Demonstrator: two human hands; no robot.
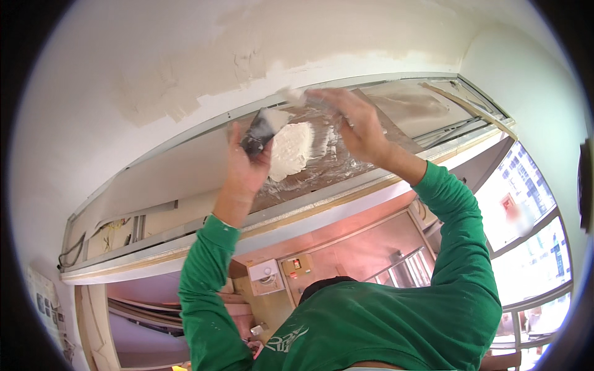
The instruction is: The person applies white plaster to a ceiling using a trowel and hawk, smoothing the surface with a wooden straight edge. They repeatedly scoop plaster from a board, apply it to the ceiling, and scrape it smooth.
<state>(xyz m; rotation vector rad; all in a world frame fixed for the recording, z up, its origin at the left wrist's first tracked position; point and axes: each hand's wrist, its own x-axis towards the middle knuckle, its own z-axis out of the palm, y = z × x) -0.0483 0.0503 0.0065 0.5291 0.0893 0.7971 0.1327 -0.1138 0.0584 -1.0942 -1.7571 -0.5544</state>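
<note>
Left hand [244,170] closed around a dark flat tool [255,135], left of the white paste [292,151], which lay smeared across the brown board [396,128]. Right hand [365,127], right of the paste, blurred; could not tell whether its bent fingers gripped the pale piece [293,95]. Judged best: clean tool edge, small, even loads.

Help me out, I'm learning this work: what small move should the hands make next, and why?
Perhaps bring the dark flat tool in the left hand to the white paste on the brown board: in this view the tool is right beside the thick mound, while the right hand leaves most of it uncovered.
</note>
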